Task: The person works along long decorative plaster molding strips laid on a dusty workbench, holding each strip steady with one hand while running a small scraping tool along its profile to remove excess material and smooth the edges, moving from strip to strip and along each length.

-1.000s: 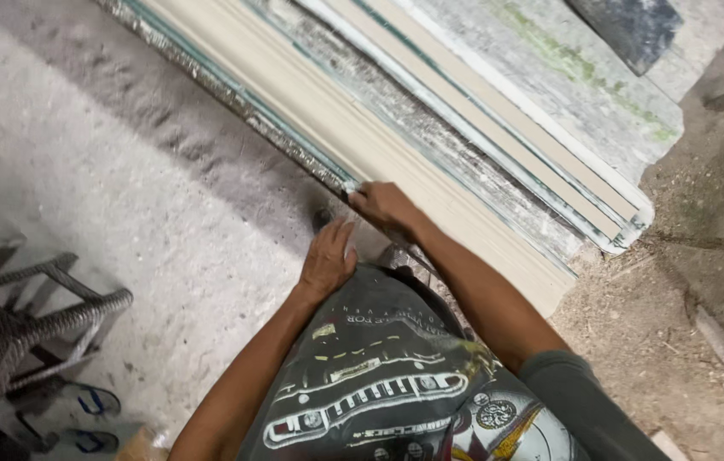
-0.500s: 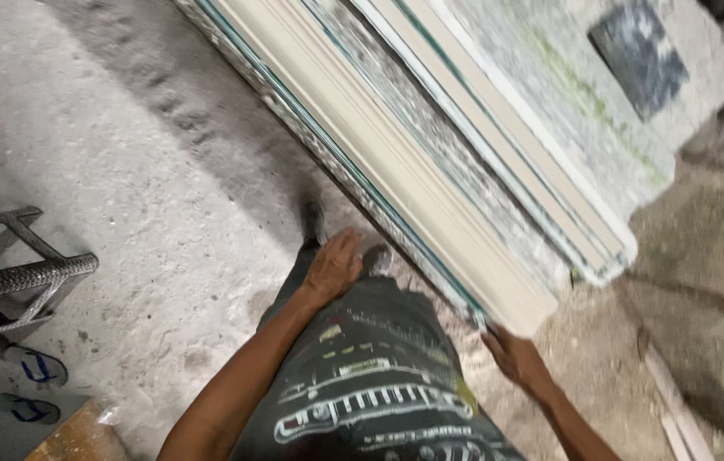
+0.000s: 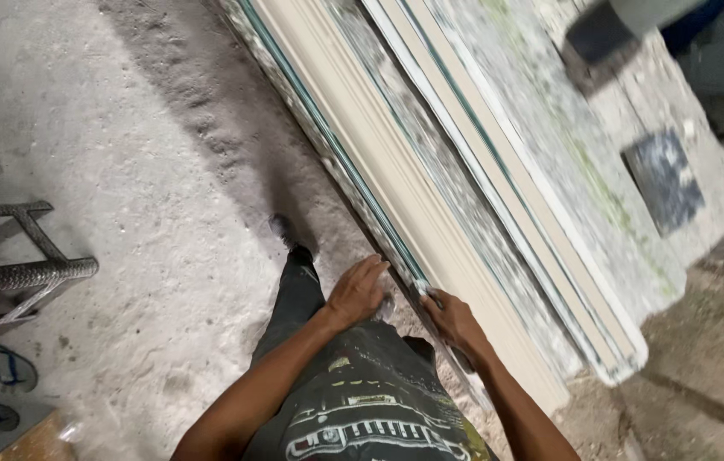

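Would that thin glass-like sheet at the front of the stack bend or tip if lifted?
Probably stiff yet fragile: the front sheet shows a thin greenish edge. Standing on edge against the leaning slabs, it could tip. Both the left hand and right hand grip it.

Dark printed shirt (image 3: 362, 418), bare forearms, dark trousers (image 3: 294, 299) and shoe (image 3: 281, 229).

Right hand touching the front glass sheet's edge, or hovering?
Touching. In the head view the right hand lies on the green-edged glass sheet at the front of the leaning stack, fingers wrapped over its edge with no gap visible.
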